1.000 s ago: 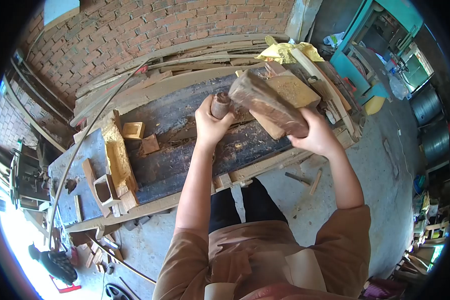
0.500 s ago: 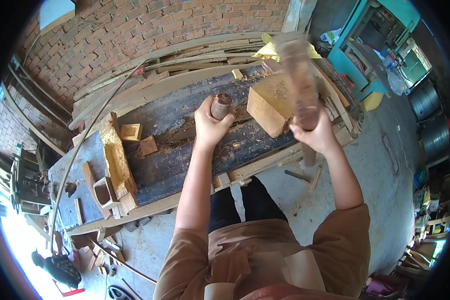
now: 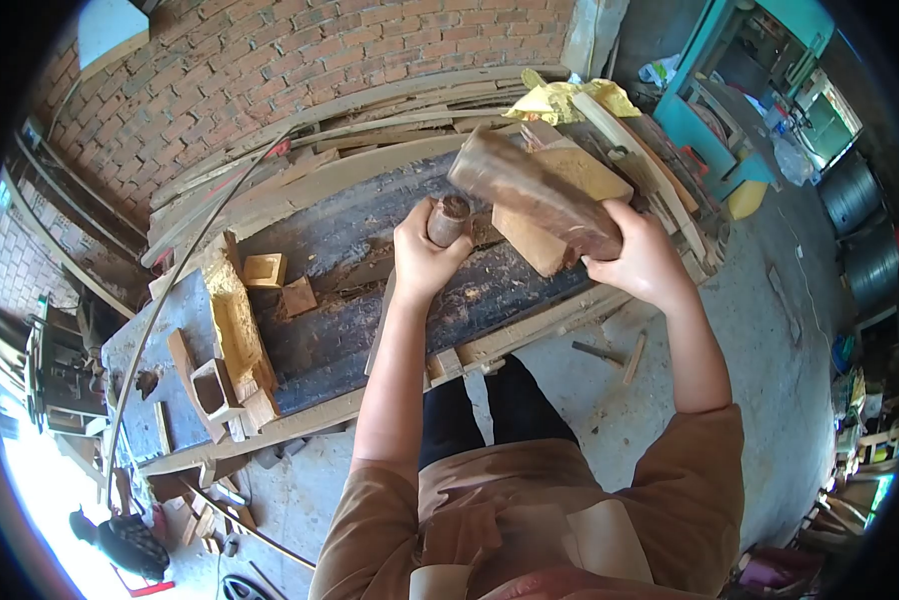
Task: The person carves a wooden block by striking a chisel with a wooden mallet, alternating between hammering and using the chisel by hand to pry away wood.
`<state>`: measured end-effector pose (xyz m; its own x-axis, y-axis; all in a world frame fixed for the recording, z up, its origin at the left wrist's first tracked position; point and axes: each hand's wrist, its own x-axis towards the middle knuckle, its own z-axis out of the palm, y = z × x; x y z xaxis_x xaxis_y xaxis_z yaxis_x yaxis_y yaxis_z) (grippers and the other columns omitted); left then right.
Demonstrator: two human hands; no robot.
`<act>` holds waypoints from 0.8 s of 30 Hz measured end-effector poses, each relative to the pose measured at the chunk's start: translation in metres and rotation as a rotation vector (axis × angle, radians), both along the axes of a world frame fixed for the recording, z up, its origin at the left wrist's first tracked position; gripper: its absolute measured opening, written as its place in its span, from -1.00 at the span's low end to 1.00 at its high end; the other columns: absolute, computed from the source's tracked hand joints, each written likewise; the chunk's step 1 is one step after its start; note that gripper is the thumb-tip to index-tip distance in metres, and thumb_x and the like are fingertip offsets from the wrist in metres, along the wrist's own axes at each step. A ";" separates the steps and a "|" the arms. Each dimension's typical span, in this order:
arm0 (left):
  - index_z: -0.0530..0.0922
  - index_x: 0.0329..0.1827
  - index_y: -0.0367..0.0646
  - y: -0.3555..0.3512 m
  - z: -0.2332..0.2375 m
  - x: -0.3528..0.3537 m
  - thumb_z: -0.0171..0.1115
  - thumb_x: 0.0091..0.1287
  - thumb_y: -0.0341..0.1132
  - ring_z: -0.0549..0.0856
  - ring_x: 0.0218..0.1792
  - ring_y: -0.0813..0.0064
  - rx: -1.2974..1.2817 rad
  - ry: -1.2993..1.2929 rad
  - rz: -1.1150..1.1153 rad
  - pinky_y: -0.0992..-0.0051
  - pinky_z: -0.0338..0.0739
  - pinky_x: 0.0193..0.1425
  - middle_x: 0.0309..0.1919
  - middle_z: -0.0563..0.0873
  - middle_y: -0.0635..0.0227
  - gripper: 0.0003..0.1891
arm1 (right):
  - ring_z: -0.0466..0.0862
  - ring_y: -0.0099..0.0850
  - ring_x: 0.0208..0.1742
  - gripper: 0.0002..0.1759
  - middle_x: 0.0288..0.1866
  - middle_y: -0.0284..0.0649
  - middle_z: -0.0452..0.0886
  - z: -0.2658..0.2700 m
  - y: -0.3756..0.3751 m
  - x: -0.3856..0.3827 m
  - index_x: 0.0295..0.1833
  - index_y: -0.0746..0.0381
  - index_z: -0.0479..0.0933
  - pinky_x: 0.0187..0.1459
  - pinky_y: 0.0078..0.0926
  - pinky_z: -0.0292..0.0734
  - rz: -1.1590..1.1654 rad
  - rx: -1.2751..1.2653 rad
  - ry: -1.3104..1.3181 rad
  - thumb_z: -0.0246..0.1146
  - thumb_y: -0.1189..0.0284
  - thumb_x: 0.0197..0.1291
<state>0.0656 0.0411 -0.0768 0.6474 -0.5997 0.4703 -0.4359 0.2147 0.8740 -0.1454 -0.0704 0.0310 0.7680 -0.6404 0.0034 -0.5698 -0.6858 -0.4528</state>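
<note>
Firmly held: chisel (image 3: 448, 218) in the left hand (image 3: 425, 262), mallet (image 3: 530, 190) in the right hand (image 3: 642, 262), both over the table (image 3: 350, 230).
Left grip is closed right round the chisel's handle, with the butt end standing clear at 12 o'clock of the fist, likely so it can take a blow; the blade is hidden under the hand, down toward the dark table; right grip is wrapped tight on the mallet's near end, its heavy head slanting to 10 o'clock just above the chisel butt, touching or not I cannot tell; a pale block (image 3: 595, 175) lies at 3 o'clock of the chisel, partly behind the mallet.
</note>
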 end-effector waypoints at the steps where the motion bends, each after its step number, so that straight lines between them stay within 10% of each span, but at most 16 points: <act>1: 0.48 -0.43 -0.29 0.001 0.001 0.001 0.25 -0.12 -0.42 0.55 -0.51 0.54 0.019 0.004 -0.003 0.51 0.46 -0.35 -0.56 0.60 0.21 -0.80 | 0.58 -0.32 -0.14 -0.46 -0.17 -0.19 0.57 -0.004 -0.001 0.002 0.01 0.32 0.35 -0.09 -0.40 0.47 0.011 -0.008 0.001 0.35 0.47 -0.15; 5: 0.48 -0.42 -0.29 0.001 0.002 0.001 0.25 -0.14 -0.42 0.56 -0.50 0.54 0.064 0.023 -0.004 0.51 0.47 -0.34 -0.55 0.61 0.21 -0.79 | 0.64 -0.18 -0.23 -0.49 -0.31 -0.02 0.59 -0.028 0.007 0.010 -0.09 0.31 0.38 -0.17 -0.31 0.51 0.098 0.050 -0.606 0.38 0.39 -0.20; 7: 0.48 -0.39 -0.27 -0.003 -0.003 0.000 0.28 -0.07 -0.45 0.50 -0.45 0.67 -0.061 -0.024 -0.010 0.57 0.43 -0.34 -0.52 0.57 0.41 -0.80 | 0.65 -0.11 -0.28 -0.51 -0.38 0.04 0.58 -0.025 0.010 0.014 -0.14 0.31 0.36 -0.21 -0.30 0.51 0.135 -0.125 -0.009 0.37 0.37 -0.21; 15: 0.49 -0.43 -0.29 0.003 0.000 0.008 0.22 -0.14 -0.45 0.55 -0.48 0.61 0.043 0.043 0.009 0.53 0.48 -0.35 -0.55 0.61 0.27 -0.82 | 0.63 -0.29 -0.30 -0.50 -0.33 -0.09 0.60 -0.035 -0.002 0.013 -0.06 0.28 0.38 -0.22 -0.32 0.51 -0.016 -0.004 -0.674 0.36 0.40 -0.18; 19: 0.44 -0.45 -0.20 0.002 -0.002 0.005 0.26 -0.02 -0.46 0.42 -0.53 0.69 -0.072 -0.017 -0.010 0.60 0.35 -0.43 -0.59 0.50 0.49 -0.85 | 0.58 -0.38 -0.28 -0.55 -0.38 -0.21 0.55 -0.016 0.006 0.014 -0.12 0.27 0.40 -0.18 -0.40 0.48 0.129 -0.012 -0.060 0.38 0.47 -0.18; 24: 0.50 -0.43 -0.27 0.005 0.000 0.011 0.22 -0.12 -0.45 0.56 -0.48 0.62 0.042 0.070 -0.024 0.55 0.48 -0.36 -0.53 0.63 0.29 -0.83 | 0.64 -0.22 -0.30 -0.45 -0.32 -0.02 0.58 -0.033 0.007 0.011 -0.04 0.29 0.37 -0.21 -0.33 0.51 0.055 0.065 -0.522 0.39 0.41 -0.20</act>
<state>0.0761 0.0462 -0.0772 0.6634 -0.6334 0.3983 -0.3682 0.1869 0.9107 -0.1344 -0.0637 -0.0020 0.7074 -0.6105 0.3561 -0.2210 -0.6696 -0.7091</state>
